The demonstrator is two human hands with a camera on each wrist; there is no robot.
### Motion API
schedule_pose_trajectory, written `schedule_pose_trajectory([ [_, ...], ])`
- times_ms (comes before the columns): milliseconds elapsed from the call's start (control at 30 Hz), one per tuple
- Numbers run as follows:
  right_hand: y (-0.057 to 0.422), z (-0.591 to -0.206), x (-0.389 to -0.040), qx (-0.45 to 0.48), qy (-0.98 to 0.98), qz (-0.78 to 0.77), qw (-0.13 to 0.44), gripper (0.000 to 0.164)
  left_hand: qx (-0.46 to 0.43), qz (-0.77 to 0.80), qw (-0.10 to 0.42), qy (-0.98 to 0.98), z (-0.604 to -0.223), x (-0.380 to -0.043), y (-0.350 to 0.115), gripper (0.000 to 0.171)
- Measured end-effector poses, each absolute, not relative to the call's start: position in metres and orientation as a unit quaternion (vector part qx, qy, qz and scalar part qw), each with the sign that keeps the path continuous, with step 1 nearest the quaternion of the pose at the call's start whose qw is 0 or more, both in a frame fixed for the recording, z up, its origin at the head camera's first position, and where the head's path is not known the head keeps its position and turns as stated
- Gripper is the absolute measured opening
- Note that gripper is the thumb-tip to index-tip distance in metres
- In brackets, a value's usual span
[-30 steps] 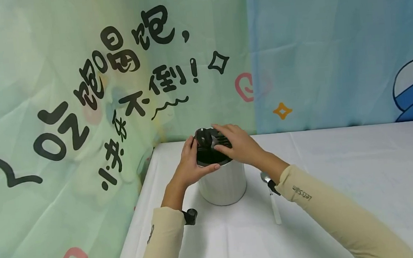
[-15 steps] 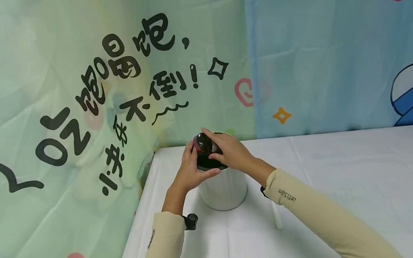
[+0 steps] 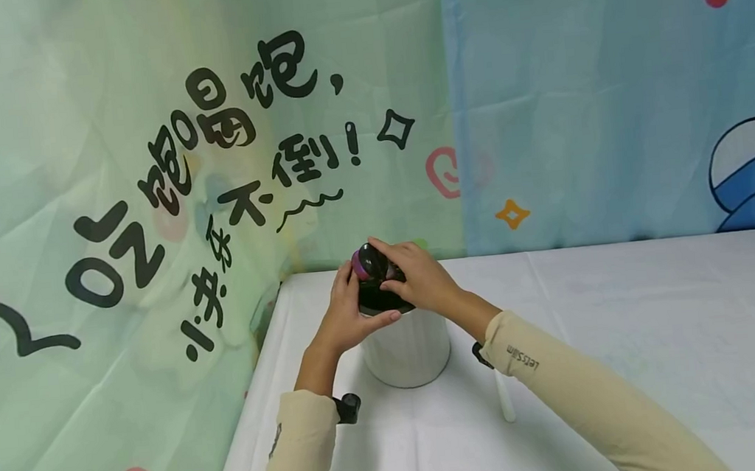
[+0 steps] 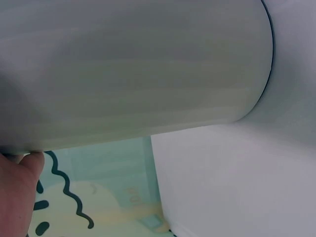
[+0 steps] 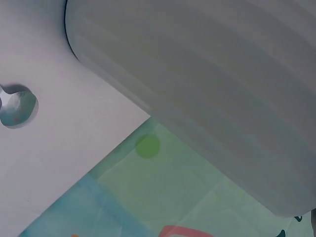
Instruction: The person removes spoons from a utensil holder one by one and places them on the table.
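A white, vertically ribbed canister with a dark inside stands on the table in the head view. My left hand grips its left rim, fingers along the far side and thumb across the front. Over the mouth, my right hand pinches a glossy black rounded piece, shaped like a spoon's bowl; its lower part is hidden. A purple piece shows beside it, near my left fingertips. In the left wrist view a fingertip touches the canister wall. The right wrist view shows mainly the canister.
A spoon with a white handle lies on the white tablecloth right of the canister. Its shiny metal bowl appears in the right wrist view. Printed cloth backdrops stand behind the table and along its left side.
My right hand has moved left and its thumb and fingers have come together at the black piece. The purple piece has come into sight. My left hand stays on the rim.
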State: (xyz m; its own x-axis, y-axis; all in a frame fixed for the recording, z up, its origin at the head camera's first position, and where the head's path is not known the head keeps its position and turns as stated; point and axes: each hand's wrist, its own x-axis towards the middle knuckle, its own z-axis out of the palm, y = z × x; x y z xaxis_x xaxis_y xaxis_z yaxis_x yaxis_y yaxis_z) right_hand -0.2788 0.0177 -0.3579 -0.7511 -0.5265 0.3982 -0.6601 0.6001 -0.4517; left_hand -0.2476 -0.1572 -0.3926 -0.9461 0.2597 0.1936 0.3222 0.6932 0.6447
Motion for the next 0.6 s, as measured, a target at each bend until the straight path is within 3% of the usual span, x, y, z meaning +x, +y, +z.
schedule_pose_trajectory([
  [600, 0.028, -0.336, -0.288, 0.304, -0.849, 0.408, 0.139, 0.068, -0.129, -0.356, 0.035, -0.925, -0.394, -0.25, -0.151, 0.102],
])
